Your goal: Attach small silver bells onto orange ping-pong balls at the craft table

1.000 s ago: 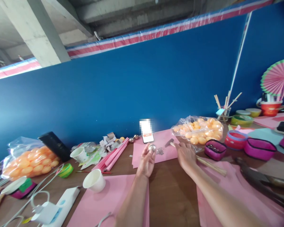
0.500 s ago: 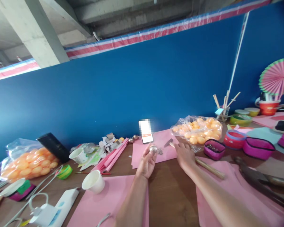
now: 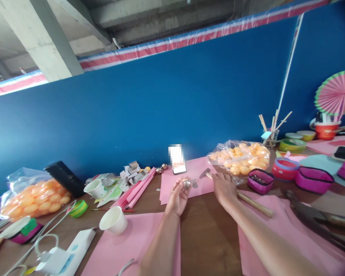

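My left hand (image 3: pixel 178 197) is raised palm up over the table, its fingertips closed around a small shiny silver ball (image 3: pixel 186 184). Just right of the ball is a small crumpled-looking silvery piece (image 3: pixel 194 184); whether the two are joined I cannot tell. My right hand (image 3: pixel 224 188) lies palm down, fingers curled over the wooden handle of a small hammer (image 3: pixel 255 205). The hammer's dark head points left on a pink sheet (image 3: pixel 201 191), and its handle emerges behind the hand. Behind my left hand a phone (image 3: pixel 179 169) with a lit screen stands on that sheet.
Bags of orange balls (image 3: pixel 235 156) lie at both sides. Magenta pouches (image 3: pixel 260 183) and a larger dark-headed hammer (image 3: pixel 313 214) are on the right. A paper cup (image 3: pixel 113 221), a power strip (image 3: pixel 79 251) and folded pink paper (image 3: pixel 139 189) lie left. A blue partition (image 3: pixel 172 103) stands behind.
The silver ball has turned and dropped slightly in my left fingertips. My right hand has stayed almost still on the hammer handle.
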A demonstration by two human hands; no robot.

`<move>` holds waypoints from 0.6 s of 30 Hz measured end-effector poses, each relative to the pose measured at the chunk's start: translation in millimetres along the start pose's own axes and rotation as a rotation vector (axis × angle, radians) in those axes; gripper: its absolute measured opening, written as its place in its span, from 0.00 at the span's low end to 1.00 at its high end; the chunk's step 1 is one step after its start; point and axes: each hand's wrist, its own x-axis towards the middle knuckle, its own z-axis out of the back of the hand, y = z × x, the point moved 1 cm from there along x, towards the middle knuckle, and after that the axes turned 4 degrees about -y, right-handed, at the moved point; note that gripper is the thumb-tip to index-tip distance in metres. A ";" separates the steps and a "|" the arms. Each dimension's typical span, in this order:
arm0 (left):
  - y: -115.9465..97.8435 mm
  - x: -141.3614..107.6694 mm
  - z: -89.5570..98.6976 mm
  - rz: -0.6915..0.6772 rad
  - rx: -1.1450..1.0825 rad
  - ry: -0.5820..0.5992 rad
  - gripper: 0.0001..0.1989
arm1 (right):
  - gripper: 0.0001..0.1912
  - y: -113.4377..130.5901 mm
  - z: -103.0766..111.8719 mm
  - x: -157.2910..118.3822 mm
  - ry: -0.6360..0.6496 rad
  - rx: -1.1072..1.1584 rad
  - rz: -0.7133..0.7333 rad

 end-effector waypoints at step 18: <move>-3.7 4.5 2.2 0.030 -0.094 -0.182 0.14 | 0.12 25.4 2.9 -7.1 0.038 0.349 0.459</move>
